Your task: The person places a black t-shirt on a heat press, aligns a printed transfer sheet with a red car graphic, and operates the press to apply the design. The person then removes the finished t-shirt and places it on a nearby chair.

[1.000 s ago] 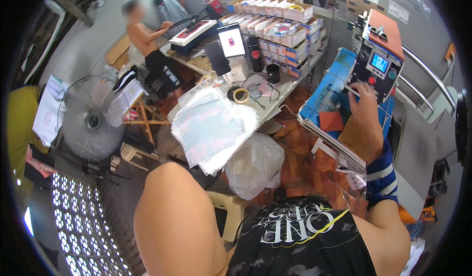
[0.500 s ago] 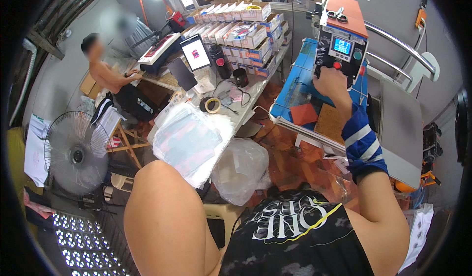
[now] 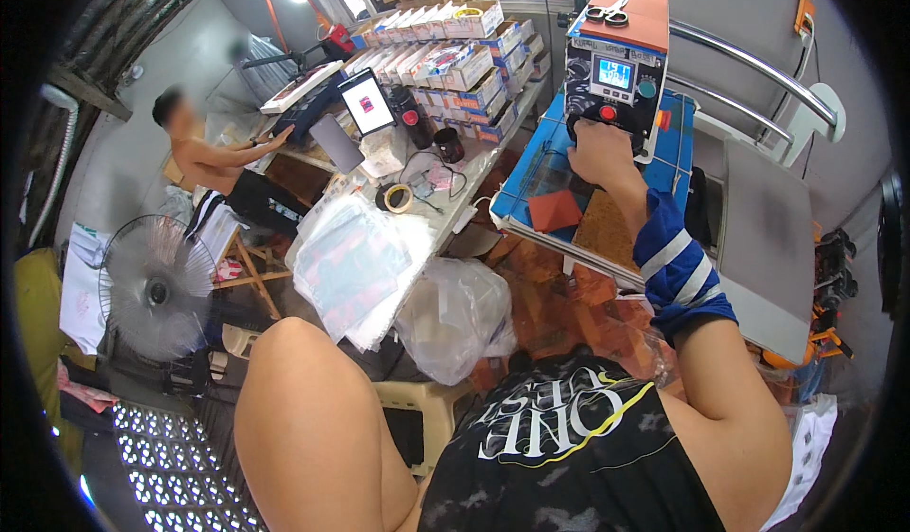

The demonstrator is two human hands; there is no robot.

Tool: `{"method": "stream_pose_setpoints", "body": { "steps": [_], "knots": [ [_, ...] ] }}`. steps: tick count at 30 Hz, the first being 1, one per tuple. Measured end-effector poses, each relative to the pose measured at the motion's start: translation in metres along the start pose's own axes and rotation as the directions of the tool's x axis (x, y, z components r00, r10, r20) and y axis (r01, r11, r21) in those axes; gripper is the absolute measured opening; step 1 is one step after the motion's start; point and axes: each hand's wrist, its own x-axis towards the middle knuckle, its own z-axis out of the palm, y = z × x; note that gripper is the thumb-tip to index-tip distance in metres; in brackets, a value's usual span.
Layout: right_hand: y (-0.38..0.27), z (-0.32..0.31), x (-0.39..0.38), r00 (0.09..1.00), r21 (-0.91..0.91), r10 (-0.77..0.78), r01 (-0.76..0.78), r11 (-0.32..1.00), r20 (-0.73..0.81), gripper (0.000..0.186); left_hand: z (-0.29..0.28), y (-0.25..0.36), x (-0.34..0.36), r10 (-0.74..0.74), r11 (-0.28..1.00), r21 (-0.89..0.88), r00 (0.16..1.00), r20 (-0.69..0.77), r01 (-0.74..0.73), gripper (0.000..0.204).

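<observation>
My right hand (image 3: pixel 604 148), with a blue sleeve with pale stripes on its forearm, is curled against the lower front of a black control box (image 3: pixel 654 119), just below a red button. What its fingers hold is hidden. The box has a lit screen (image 3: pixel 613 74) and an orange-brown top (image 3: pixel 627 37) with black-and-white scissors (image 3: pixel 609 11) on it. Under it is a cord-tied blue slab of a heat press (image 3: pixel 517 195), carrying a flat red square (image 3: pixel 553 210) and a brown patch (image 3: pixel 605 230). Beside it lies the grey platen (image 3: pixel 768 214). My left hand is out of view.
A paper stack (image 3: pixel 355 266), a tape roll (image 3: pixel 398 198), a tablet (image 3: pixel 368 103) and stacked boxes (image 3: pixel 474 72) crowd the worktable on the left. Another person (image 3: pixel 204 157) stands at its far end. A fan (image 3: pixel 156 290) and a plastic bag (image 3: pixel 455 319) are nearer.
The control box and blue slab have shifted left with my right hand, away from the grey platen. The view has also shifted slightly. The other person's arm now stretches farther over the table.
</observation>
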Motion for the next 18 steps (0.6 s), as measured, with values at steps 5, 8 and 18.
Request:
{"method": "stream_pose_setpoints", "body": {
  "steps": [5,8,18],
  "knots": [
    [0.006,0.009,-0.001,0.997,0.016,-0.044,0.045,0.999,-0.057,0.031,-0.003,0.044,0.012,0.054,0.999,0.009,0.999,0.01,-0.054,0.002],
    [0.007,0.008,-0.002,0.997,0.039,-0.055,0.057,0.998,-0.054,0.029,-0.005,0.074,0.016,0.093,0.996,0.007,0.995,0.02,-0.093,0.002],
    [0.015,0.002,-0.003,0.996,0.097,-0.084,0.085,0.992,-0.016,0.028,0.003,0.158,0.035,0.327,0.942,-0.086,0.944,0.031,-0.323,0.002]
  ]
}}
